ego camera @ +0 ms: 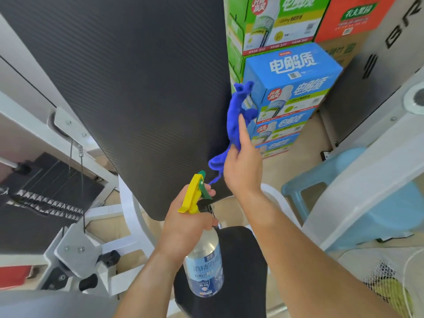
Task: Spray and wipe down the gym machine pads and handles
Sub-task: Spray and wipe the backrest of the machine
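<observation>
At the gym machine, we stand over the dark ribbed back pad [137, 76], which fills the far middle of the view, with the black seat pad [231, 249] just below it near us. Our left hand [183, 223] is wrapped around the neck of the clear spray bottle [204, 267], one finger on the green trigger and the yellow head tipped up toward the pad's lower edge. Our right hand [243, 166] clutches the blue cloth [236, 118] and holds it against the pad's right edge, index finger stretched along it. The risks, as we judge them, come from how close everything sits. The nozzle is just beside our right wrist and the cloth's dangling tail, so a squeeze now could wet skin and cloth rather than the pad. The cloth is bunched into a rope, not spread flat, so a pass may touch only a narrow strip and leave streaks or dry patches across the wide face. The stacked drink cartons [291, 88] stand just right of the pad edge, so mist drifting past it could dampen the cardboard. The bottle hangs by its neck alone, and a wet grip might let it slip onto the seat pad. The black grips [88, 282] at the near left look unwiped.
</observation>
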`<state>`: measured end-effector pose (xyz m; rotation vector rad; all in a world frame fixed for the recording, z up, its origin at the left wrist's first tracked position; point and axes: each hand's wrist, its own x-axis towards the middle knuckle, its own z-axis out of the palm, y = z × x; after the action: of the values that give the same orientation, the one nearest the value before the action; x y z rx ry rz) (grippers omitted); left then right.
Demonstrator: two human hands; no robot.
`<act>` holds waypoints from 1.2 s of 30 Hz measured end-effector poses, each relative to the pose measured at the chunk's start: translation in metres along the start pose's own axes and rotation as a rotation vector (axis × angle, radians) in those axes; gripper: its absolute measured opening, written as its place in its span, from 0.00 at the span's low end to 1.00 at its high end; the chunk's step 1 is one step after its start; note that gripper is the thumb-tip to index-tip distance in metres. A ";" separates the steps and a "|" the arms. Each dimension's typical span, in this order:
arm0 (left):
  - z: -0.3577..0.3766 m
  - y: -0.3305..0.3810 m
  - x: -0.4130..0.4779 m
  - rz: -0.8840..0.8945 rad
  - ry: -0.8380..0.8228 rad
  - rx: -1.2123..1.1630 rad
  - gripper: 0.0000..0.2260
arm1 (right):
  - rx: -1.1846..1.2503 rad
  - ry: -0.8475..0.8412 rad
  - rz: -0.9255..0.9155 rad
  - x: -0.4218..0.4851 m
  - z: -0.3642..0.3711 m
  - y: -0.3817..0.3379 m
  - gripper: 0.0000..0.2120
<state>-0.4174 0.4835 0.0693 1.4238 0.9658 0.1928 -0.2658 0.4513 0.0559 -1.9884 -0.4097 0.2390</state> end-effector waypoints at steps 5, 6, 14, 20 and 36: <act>-0.002 0.021 -0.008 0.023 -0.054 0.017 0.28 | -0.170 -0.301 0.397 -0.023 -0.003 0.065 0.16; -0.003 0.027 -0.008 0.023 -0.071 0.019 0.28 | -0.151 -0.318 0.433 -0.019 -0.008 0.064 0.13; -0.019 0.109 -0.018 0.031 -0.103 0.001 0.25 | 0.075 -0.148 0.213 0.051 -0.033 -0.106 0.11; -0.037 0.182 -0.022 0.069 -0.064 0.021 0.28 | 0.422 -0.139 0.016 0.095 -0.071 -0.250 0.16; -0.012 0.392 -0.030 0.111 0.260 -0.086 0.27 | 0.575 -0.363 0.220 0.153 -0.104 -0.263 0.12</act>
<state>-0.2785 0.5519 0.4304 1.3965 1.0766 0.5063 -0.1361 0.5286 0.3404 -1.4173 -0.3034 0.7747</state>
